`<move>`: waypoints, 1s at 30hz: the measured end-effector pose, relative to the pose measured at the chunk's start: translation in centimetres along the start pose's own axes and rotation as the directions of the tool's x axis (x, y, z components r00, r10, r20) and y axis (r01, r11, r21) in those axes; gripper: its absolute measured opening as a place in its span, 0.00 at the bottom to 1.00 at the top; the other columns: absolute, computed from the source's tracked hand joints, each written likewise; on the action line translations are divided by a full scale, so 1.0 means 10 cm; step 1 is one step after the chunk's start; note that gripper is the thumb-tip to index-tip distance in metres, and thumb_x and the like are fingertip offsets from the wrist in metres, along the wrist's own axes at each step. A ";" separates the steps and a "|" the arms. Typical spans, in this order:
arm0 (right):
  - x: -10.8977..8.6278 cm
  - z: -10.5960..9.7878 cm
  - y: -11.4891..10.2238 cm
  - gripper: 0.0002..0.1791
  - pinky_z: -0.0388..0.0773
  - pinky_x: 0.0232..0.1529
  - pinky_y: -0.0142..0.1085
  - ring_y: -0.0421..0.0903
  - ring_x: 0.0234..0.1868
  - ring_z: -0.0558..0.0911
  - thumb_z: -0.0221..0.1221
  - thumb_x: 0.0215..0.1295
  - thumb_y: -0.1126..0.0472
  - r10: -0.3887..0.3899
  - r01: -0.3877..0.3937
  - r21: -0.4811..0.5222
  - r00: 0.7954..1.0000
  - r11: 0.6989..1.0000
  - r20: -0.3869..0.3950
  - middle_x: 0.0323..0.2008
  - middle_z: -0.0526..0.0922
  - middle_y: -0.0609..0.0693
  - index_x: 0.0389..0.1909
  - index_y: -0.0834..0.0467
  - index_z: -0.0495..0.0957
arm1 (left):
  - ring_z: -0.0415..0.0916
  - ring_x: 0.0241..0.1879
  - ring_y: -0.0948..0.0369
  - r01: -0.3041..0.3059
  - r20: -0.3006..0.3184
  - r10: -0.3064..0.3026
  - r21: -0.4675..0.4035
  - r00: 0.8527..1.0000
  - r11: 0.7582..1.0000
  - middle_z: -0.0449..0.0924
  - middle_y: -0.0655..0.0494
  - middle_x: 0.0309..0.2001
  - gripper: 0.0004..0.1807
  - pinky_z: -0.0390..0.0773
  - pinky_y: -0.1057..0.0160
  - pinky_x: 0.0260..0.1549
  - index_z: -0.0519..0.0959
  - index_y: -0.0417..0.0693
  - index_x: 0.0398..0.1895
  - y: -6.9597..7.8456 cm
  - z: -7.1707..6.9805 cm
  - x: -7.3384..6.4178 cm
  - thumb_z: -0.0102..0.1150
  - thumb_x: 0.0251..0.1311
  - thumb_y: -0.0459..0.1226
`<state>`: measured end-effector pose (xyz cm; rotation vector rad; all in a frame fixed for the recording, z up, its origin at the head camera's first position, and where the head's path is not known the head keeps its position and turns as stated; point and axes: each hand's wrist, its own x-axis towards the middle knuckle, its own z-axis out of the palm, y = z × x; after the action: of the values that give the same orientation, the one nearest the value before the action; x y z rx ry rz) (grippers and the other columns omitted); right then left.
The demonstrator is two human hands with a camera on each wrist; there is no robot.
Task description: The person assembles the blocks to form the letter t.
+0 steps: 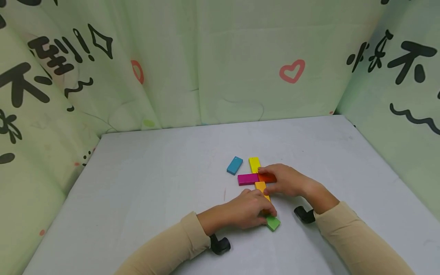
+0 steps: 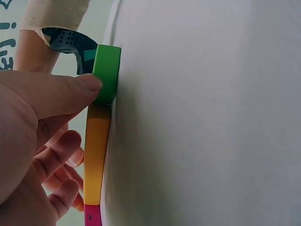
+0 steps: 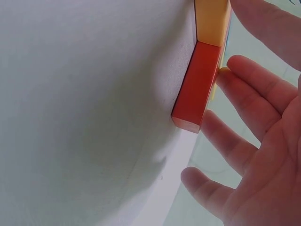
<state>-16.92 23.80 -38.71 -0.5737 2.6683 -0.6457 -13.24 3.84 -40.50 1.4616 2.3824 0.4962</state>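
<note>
A green block (image 1: 273,223) lies at the near end of a row of coloured blocks, pinched by my left hand (image 1: 245,210). In the left wrist view my thumb presses the side of the green block (image 2: 108,70), whose end meets an orange block (image 2: 98,150). My right hand (image 1: 288,181) rests over the red block (image 1: 266,177) with fingers spread loosely; its thumb is beside the orange block (image 1: 260,186). A magenta block (image 1: 248,179) sits left of the red one, and a yellow block (image 1: 254,165) extends away behind them.
A blue block (image 1: 235,165) lies apart, tilted, left of the yellow one. All rest on a white table (image 1: 154,183). Pale green curtains (image 1: 223,68) enclose its back and sides. Black wrist mounts (image 1: 220,245) hang below both sleeves.
</note>
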 end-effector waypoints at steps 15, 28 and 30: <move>0.01 -0.01 0.00 0.39 0.64 0.63 0.60 0.63 0.66 0.68 0.71 0.59 0.53 -0.009 0.009 -0.011 1.000 1.000 0.014 0.66 0.72 0.61 0.69 0.64 0.70 | 0.67 0.51 0.68 -0.051 0.006 0.051 0.019 0.999 0.998 0.82 0.73 0.47 0.15 0.61 0.72 0.45 0.85 0.58 0.53 0.00 -0.03 0.02 0.68 0.63 0.43; 0.02 -0.04 -0.01 0.36 0.65 0.63 0.60 0.63 0.65 0.68 0.71 0.60 0.56 -0.013 0.014 -0.024 0.999 1.000 0.033 0.65 0.73 0.61 0.68 0.63 0.71 | 0.66 0.51 0.68 -0.057 0.005 0.057 0.037 0.998 0.998 0.81 0.74 0.46 0.15 0.61 0.72 0.46 0.84 0.59 0.53 -0.01 0.00 0.05 0.68 0.63 0.43; 0.01 -0.04 -0.01 0.36 0.65 0.63 0.60 0.63 0.65 0.68 0.71 0.60 0.56 -0.013 0.014 -0.024 0.999 1.000 0.034 0.65 0.73 0.61 0.68 0.63 0.71 | 0.67 0.51 0.68 -0.047 0.014 0.046 0.040 0.999 0.998 0.81 0.74 0.47 0.15 0.62 0.72 0.46 0.84 0.59 0.53 -0.01 -0.01 0.05 0.68 0.63 0.43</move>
<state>-17.18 23.81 -38.32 -0.6039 2.6459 -0.6026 -13.60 4.25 -40.49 1.5360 2.3657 0.4505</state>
